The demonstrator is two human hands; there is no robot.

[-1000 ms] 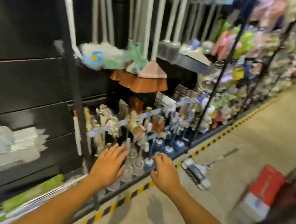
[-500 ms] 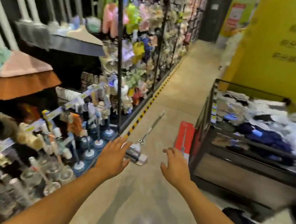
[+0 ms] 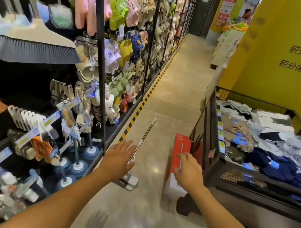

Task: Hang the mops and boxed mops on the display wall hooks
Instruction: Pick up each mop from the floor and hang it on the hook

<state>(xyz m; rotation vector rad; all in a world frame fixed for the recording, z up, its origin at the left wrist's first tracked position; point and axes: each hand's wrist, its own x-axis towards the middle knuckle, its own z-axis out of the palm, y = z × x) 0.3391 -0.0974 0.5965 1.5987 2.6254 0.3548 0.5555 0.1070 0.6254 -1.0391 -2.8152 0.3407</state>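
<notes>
Left hand (image 3: 119,158) out, fingers spread, empty. Right hand (image 3: 188,172) loosely open too. Just beyond, the mop (image 3: 128,182) lies on the floor (image 3: 168,97), head nearest and handle pointing away along the striped left edge. The boxed mop (image 3: 180,150) is to its right, seemingly against the clothes bin (image 3: 248,212).

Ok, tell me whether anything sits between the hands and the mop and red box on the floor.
Nothing visible does. The left hand hovers open over the mop lying on the bare floor, and the right hand hangs open just short of the red boxed mop beside the clothes bin.
</notes>
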